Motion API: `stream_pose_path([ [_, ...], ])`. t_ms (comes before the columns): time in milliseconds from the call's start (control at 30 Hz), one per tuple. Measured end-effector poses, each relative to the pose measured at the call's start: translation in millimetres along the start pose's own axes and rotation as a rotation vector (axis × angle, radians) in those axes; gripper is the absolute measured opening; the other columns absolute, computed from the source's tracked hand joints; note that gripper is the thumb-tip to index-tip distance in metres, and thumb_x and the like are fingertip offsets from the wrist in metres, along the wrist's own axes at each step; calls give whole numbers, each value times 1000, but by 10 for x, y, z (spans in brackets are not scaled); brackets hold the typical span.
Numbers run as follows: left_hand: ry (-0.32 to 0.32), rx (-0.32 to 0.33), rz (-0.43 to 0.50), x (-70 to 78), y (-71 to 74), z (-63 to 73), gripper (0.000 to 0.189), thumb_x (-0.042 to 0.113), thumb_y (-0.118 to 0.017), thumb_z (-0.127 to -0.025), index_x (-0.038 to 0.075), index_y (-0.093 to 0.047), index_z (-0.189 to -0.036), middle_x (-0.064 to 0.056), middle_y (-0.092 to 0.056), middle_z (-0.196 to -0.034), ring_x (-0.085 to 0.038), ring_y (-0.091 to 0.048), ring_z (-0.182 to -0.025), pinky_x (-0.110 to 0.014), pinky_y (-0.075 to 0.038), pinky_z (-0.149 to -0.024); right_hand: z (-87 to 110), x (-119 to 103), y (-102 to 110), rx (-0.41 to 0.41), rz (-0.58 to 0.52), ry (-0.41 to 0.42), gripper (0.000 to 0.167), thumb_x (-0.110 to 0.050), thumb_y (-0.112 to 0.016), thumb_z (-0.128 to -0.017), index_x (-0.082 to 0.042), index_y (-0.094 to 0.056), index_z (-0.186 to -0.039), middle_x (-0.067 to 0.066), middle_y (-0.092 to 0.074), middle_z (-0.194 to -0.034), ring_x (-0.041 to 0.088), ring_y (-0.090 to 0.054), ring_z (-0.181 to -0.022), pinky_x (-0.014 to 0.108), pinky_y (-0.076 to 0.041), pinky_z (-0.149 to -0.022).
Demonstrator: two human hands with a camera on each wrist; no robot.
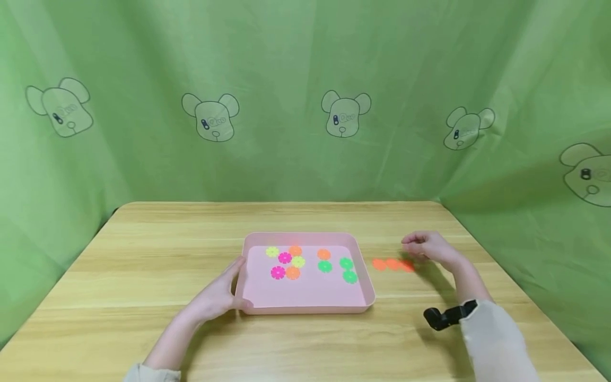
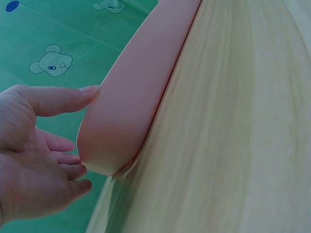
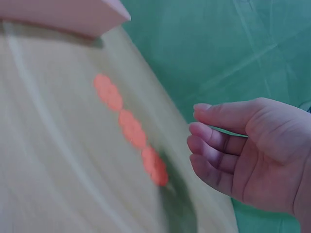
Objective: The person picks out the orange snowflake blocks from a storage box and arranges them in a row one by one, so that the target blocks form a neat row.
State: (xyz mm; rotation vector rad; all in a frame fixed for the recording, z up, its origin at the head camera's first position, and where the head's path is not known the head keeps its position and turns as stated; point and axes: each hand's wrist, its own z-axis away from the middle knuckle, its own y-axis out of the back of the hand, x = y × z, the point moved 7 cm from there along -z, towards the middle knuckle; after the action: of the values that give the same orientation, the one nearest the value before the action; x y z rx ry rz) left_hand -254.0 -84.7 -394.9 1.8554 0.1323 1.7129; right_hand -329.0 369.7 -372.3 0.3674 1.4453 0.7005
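A shallow pink tray [image 1: 305,310] lies on the table with several flower-shaped plastic discs in it: yellow, magenta [image 1: 278,272], orange [image 1: 323,254] and green [image 1: 350,277]. My left hand [image 1: 217,294] rests at the tray's near left corner. In the left wrist view its straight thumb touches the tray's wall [image 2: 131,87], and the other fingers lie loosely beside the corner. Right of the tray, orange discs [image 1: 392,264] form a row on the table, touching end to end. Over the row's right end, my right hand [image 3: 257,150] hovers with loosely bent fingers, holding nothing.
The wooden table [image 1: 305,345] carries the tray near its middle. A green curtain [image 1: 286,175] with printed bear heads encloses the back and both sides. A black band with a small device [image 1: 448,317] sits on the right wrist.
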Motion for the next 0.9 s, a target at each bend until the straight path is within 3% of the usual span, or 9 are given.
stream_pose_path([
  [333, 2, 0, 0, -13, 2, -3, 103, 8, -78, -64, -3, -16, -146, -21, -12, -152, -36, -8, -138, -53, -7, -110, -220, -455, -138, -69, -33, 62, 47, -20, -58, -91, 12, -47, -123, 27, -53, -118, 39, -54, -105, 43, -51, -84],
  [567, 5, 3, 3, -29, 8, 9, 104, 9, -79, -64, -2, -16, -146, -22, -11, -152, -37, -8, -138, -54, -7, -110, -383, -860, -381, -174, -10, 126, 40, -19, -60, -90, 8, -52, -119, 15, -59, -110, 32, -56, -101, 41, -51, -83],
  [900, 11, 1, 1, -30, 7, 2, 104, 10, -79, -65, 0, -16, -147, -19, -12, -152, -36, -9, -139, -54, -8, -110, -618, -1267, -903, -311, 16, 179, 36, -12, -62, -86, 9, -55, -115, 16, -61, -107, 19, -55, -93, 36, -51, -78],
])
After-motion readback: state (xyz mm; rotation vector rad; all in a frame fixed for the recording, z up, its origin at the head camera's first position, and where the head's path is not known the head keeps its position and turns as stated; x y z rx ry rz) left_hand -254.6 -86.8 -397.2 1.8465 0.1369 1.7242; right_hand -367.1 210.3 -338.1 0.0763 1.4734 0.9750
